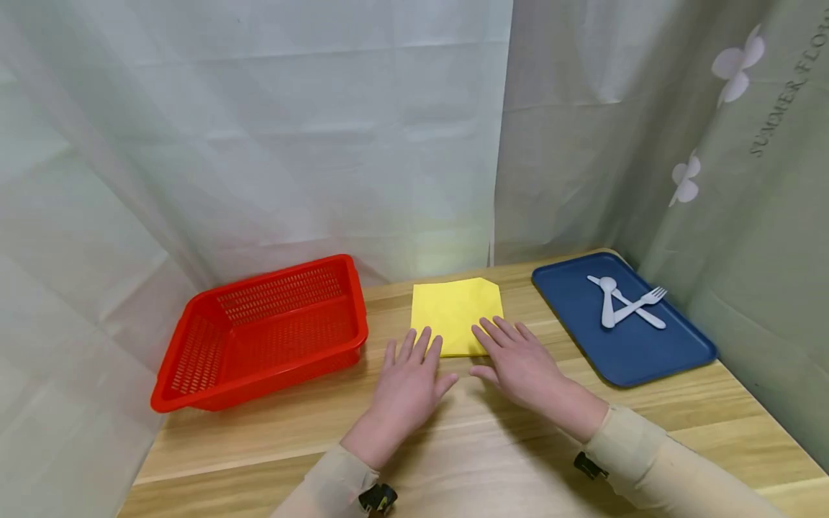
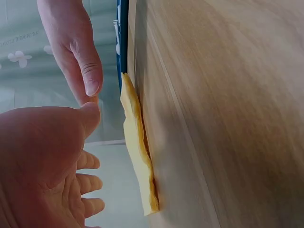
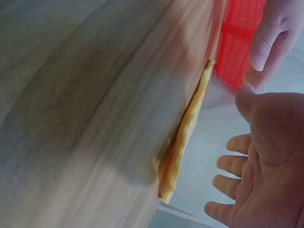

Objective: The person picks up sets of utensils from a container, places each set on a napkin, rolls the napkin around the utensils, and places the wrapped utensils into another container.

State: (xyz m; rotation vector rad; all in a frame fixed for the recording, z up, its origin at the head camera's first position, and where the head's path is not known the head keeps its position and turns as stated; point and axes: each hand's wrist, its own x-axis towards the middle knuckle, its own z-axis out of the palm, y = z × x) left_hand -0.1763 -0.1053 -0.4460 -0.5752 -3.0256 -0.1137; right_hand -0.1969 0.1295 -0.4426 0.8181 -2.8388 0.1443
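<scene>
A square of folded yellow cloth or paper (image 1: 453, 309) lies flat on the wooden table, its layered front edge (image 2: 140, 142) wavy in the left wrist view. My left hand (image 1: 409, 381), fingers extended, hovers over its near left corner. Over the near right corner is my right hand (image 1: 521, 363), also with straight fingers and nothing held. Both wrist views show a gap between the hands and the yellow square. The right hand's fingers (image 3: 230, 166) look slightly bent in its own wrist view.
To the left stands a red plastic basket (image 1: 259, 378) with perforated walls. A blue tray (image 1: 583, 316) on the right bears a white spoon (image 1: 607, 302), fork (image 1: 637, 306) and knife (image 1: 648, 316), crossing one another. Pale curtains (image 1: 324, 144) hang behind the table.
</scene>
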